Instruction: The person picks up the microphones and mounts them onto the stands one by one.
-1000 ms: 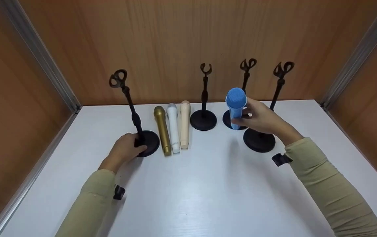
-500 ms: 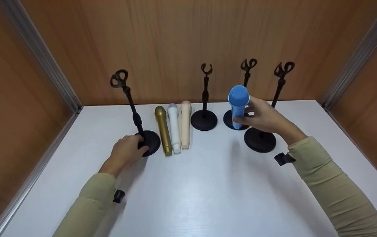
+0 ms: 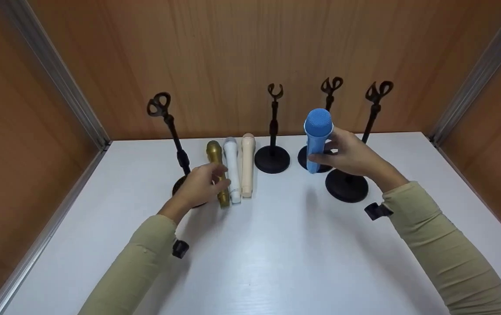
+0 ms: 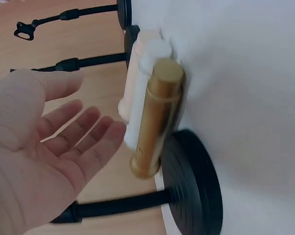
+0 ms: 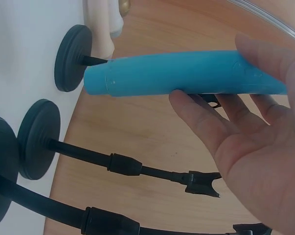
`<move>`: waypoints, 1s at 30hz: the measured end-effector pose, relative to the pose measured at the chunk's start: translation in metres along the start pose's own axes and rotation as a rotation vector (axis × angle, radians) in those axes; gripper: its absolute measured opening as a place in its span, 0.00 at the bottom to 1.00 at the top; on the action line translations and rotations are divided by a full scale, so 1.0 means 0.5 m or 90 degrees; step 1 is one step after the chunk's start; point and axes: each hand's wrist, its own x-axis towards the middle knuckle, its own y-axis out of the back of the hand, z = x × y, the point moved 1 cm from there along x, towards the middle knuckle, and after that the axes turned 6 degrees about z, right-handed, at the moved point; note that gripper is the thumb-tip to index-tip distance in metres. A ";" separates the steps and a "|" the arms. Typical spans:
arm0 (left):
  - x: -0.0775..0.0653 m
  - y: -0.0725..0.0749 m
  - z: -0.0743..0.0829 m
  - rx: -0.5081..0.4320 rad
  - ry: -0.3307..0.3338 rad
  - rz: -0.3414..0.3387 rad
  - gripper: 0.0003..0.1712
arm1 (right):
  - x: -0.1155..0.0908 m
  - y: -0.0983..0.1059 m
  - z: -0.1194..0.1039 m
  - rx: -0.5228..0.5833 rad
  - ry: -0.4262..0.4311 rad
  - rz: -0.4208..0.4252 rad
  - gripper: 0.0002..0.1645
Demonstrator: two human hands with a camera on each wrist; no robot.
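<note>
My right hand [image 3: 351, 155] grips a blue microphone [image 3: 318, 135] upright above the table, head up; in the right wrist view the blue microphone [image 5: 162, 73] lies between thumb and fingers. My left hand [image 3: 200, 186] hovers over a gold microphone [image 3: 223, 197], its fingers loosely bent and holding nothing. In the left wrist view a gap shows between the left hand [image 4: 54, 142] and the gold microphone [image 4: 157, 117]. Beside the gold one lie a white microphone [image 3: 232, 170] and a cream microphone [image 3: 247, 166], side by side. The left hand partly covers the base of the left microphone stand [image 3: 176, 144].
Three more black stands stand to the right: one near the middle [image 3: 272, 159], one behind the blue microphone [image 3: 330, 94], and one near the right forearm [image 3: 346, 186]. Wood panels [image 3: 250, 52] enclose the white table [image 3: 250, 262] at the back and sides.
My left hand has left the stand's base and moved right, over the gold microphone. The right hand has raised the blue microphone slightly and shifted it a little right.
</note>
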 end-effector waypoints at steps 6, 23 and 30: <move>0.069 -0.053 0.029 -0.128 0.028 -0.028 0.22 | -0.006 -0.004 -0.001 0.009 -0.033 -0.001 0.40; 0.202 -0.161 0.067 -0.264 0.050 0.102 0.34 | -0.016 -0.023 -0.013 0.020 -0.030 0.008 0.39; 0.218 -0.195 0.081 -0.273 0.067 0.067 0.43 | -0.018 -0.019 -0.013 0.022 -0.047 0.005 0.40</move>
